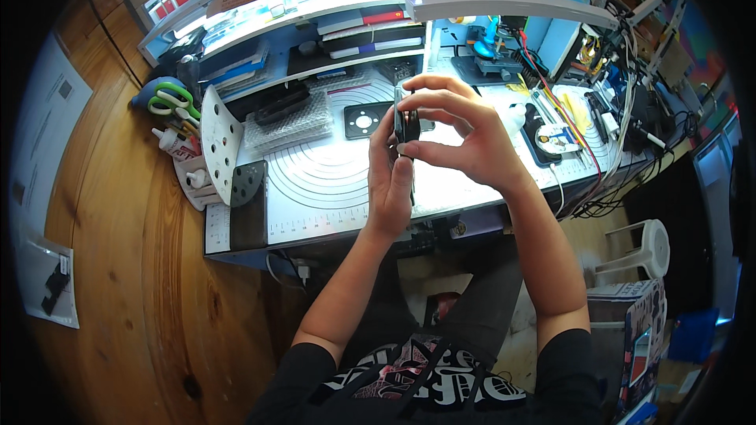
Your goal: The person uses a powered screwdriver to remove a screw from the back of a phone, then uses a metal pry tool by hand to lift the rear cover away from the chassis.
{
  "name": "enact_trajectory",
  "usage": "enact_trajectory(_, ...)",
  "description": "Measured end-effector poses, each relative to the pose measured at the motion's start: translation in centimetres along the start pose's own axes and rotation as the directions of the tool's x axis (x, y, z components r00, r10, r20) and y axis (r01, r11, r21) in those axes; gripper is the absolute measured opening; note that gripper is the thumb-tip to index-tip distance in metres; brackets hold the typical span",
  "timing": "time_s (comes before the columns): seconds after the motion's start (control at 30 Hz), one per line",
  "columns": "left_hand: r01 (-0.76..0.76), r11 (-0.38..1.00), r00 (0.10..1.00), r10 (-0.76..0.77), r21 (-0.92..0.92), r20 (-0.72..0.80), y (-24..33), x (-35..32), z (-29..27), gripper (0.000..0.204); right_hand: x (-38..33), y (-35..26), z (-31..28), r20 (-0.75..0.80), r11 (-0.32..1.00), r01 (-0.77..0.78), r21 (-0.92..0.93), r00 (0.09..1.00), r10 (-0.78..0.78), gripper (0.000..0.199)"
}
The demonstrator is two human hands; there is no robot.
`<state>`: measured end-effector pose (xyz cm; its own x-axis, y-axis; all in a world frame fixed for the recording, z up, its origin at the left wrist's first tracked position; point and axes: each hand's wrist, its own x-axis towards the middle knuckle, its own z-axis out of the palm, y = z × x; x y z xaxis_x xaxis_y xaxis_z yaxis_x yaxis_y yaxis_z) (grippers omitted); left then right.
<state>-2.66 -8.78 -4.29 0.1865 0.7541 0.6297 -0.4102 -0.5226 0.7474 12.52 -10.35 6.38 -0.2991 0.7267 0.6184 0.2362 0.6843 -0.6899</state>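
Above the front of the workbench, both of my hands hold a thin dark device (401, 120), which looks like a phone turned edge-on. My left hand (387, 185) grips its left side and lower part, with the thumb along the near edge. From the right, my right hand (472, 130) closes its curved fingers and thumb on a rounded black part of it. The device's broad faces are turned out of sight. Behind it on the white mat (307, 181) lies a black panel (364, 121) with a round metallic circle, partly covered by my hands.
At left, a perforated white holder (220, 145) stands near green-handled scissors (169, 98) and a glue bottle (175, 142). Bubble wrap (290, 122) lies at the mat's back. Cables (594, 165) and tools crowd the right. A lamp bar (512, 6) crosses above; a white stool (647, 248) stands right.
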Motion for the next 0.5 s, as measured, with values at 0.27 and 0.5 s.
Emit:
enact_trajectory(0.27, 0.198, 0.962, 0.979, -0.184, -0.186, 0.09, 1.3, 1.1, -1.7, 0.087, 0.0, 0.7, -1.2, 0.108, 0.995, -0.045, 0.094, 0.994, 0.034, 0.048)
enact_trajectory(0.5, 0.056, 0.993, 0.997, -0.05, -0.101, 0.057, 1.1, 0.9, -1.9, 0.087, -0.6, 1.2, -1.4, 0.16, 0.982, -0.013, 0.186, 0.987, -0.017, 0.049)
